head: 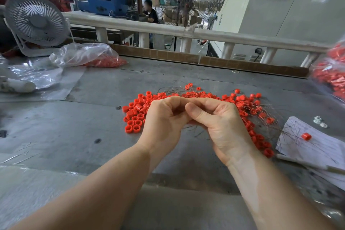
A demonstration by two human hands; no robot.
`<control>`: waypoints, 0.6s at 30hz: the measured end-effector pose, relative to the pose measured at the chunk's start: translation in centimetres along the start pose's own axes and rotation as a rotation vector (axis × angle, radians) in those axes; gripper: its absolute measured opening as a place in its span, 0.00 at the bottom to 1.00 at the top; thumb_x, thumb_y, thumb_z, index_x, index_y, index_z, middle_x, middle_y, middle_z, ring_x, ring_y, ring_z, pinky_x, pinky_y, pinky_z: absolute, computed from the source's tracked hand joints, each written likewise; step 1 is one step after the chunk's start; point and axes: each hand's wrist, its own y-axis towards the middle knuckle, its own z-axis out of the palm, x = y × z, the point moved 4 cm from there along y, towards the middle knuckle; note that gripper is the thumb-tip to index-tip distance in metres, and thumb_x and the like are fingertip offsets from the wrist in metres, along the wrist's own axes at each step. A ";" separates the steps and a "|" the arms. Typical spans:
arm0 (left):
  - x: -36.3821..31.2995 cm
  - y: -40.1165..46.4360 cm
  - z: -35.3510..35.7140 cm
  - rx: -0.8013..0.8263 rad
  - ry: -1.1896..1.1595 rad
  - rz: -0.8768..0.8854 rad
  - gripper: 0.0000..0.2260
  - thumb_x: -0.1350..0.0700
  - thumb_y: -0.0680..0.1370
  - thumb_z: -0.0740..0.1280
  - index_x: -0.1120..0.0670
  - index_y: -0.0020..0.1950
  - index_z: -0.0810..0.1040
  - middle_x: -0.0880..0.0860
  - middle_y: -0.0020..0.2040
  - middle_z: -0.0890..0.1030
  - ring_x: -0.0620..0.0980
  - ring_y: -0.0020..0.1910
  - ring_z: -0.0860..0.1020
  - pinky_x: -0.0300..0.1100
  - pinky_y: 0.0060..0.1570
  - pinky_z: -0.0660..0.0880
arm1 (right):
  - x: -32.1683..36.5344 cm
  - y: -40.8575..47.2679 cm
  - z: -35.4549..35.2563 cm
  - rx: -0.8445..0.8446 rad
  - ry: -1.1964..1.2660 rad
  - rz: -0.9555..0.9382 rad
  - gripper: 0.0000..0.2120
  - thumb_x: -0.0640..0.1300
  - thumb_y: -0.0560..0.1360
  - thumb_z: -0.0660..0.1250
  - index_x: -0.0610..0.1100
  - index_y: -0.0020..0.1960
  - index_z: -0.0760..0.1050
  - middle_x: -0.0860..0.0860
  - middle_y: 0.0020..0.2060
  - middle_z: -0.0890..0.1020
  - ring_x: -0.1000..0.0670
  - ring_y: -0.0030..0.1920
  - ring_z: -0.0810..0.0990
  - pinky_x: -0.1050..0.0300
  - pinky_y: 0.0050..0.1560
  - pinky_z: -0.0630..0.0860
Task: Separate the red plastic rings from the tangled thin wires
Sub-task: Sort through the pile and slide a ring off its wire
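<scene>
A pile of small red plastic rings [135, 115] lies on the grey table [93, 117], spreading right into a band of rings [248, 102] still strung among thin dark wires [188, 128]. My left hand [164, 119] and my right hand [218, 123] meet above the pile, fingers curled and fingertips together. Thin wires trail out below my right hand, so both hands seem to pinch the wire bundle; what sits between the fingertips is hidden. One loose ring [306, 136] rests on a sheet of paper [313, 145].
A clear bag with red rings [89, 58] lies at the back left, beside a white fan [36, 21]. Another bag of rings [330, 76] hangs at the right edge. Plastic sheeting [37, 78] covers the left. A cardboard strip [242, 65] and white rail [168, 31] bound the far side.
</scene>
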 end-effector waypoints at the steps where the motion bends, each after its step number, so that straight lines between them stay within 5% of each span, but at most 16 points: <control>1: 0.0 0.0 0.0 -0.001 0.003 -0.001 0.10 0.72 0.71 0.68 0.59 0.45 0.82 0.44 0.34 0.82 0.39 0.35 0.81 0.29 0.37 0.75 | 0.0 0.0 0.0 -0.004 0.000 0.000 0.13 0.43 0.62 0.70 0.39 0.45 0.82 0.43 0.41 0.85 0.47 0.45 0.84 0.55 0.51 0.80; 9: 0.5 -0.1 -0.1 -0.011 0.029 -0.033 0.05 0.67 0.73 0.69 0.61 0.46 0.83 0.53 0.39 0.85 0.45 0.40 0.83 0.35 0.42 0.78 | -0.4 0.2 -0.3 -0.001 -0.007 0.020 0.16 0.45 0.65 0.70 0.37 0.48 0.82 0.42 0.44 0.85 0.44 0.48 0.83 0.53 0.52 0.79; 13: 0.9 0.2 -0.2 0.002 -0.350 -0.204 0.07 0.62 0.72 0.66 0.58 0.48 0.82 0.54 0.41 0.85 0.48 0.39 0.83 0.37 0.38 0.79 | -0.1 0.4 -0.4 0.015 0.067 0.053 0.14 0.48 0.75 0.62 0.41 0.48 0.83 0.43 0.42 0.85 0.46 0.43 0.83 0.53 0.44 0.80; 18: 1.5 0.2 -0.2 -0.004 -0.585 -0.358 0.10 0.58 0.69 0.66 0.56 0.47 0.83 0.53 0.40 0.85 0.46 0.38 0.83 0.39 0.40 0.81 | -0.3 0.5 -1.0 -0.064 -0.020 0.044 0.10 0.34 0.76 0.63 0.42 0.52 0.81 0.46 0.45 0.85 0.46 0.48 0.82 0.46 0.52 0.78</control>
